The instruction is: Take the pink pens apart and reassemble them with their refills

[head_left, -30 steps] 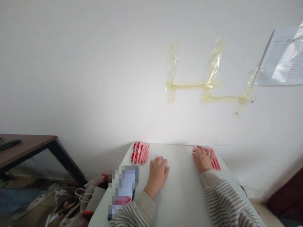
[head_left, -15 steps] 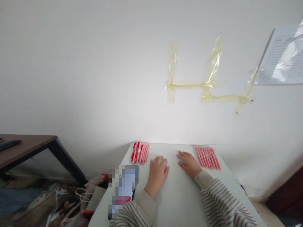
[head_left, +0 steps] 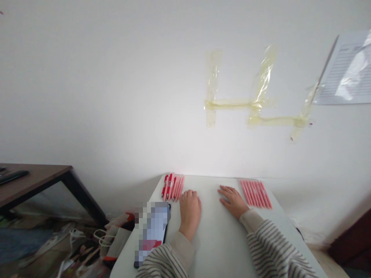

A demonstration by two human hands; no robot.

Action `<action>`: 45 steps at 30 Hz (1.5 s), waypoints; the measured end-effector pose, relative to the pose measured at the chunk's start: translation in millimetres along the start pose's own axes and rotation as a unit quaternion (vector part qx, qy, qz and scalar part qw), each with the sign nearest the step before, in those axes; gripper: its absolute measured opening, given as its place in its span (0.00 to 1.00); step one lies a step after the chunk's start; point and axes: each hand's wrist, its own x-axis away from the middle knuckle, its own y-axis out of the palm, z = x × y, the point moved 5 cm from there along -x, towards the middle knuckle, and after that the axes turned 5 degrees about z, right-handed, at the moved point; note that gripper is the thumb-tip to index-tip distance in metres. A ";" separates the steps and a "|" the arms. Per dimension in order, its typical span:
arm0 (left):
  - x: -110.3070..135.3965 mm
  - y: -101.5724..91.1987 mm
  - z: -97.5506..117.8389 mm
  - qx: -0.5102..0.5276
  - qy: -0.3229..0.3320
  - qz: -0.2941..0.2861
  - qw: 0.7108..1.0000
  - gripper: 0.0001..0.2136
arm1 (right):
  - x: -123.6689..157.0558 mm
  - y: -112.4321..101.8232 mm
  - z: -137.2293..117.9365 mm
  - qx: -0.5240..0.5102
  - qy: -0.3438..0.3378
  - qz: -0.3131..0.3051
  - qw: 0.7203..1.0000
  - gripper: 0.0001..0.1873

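at the far left stands a dark wooden side table (head_left: 34,181). on the white table (head_left: 220,243) a phone (head_left: 152,231) lies near the left edge, with a cluster of red and pink pens (head_left: 173,186) beyond it. the left hand (head_left: 189,210) lies palm down, fingers loose and grasping nothing, its fingertips just beside that cluster. the right hand (head_left: 232,199) rests flat, fingers spread, holding nothing. just to its right lies a row of pink pens (head_left: 255,193).
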 end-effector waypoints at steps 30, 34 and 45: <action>-0.3 -8.2 -24.3 -0.110 -0.095 0.099 0.984 0.15 | -0.6 4.0 6.3 -0.021 -0.033 0.064 0.997 0.24; -1.8 -8.6 -24.9 -0.113 -0.098 0.093 0.984 0.15 | -0.4 4.6 6.2 -0.020 -0.038 0.067 0.997 0.24; 2.1 -6.7 -7.4 0.083 -0.033 0.077 0.993 0.08 | -1.4 2.3 12.3 -0.073 -0.041 0.140 0.987 0.25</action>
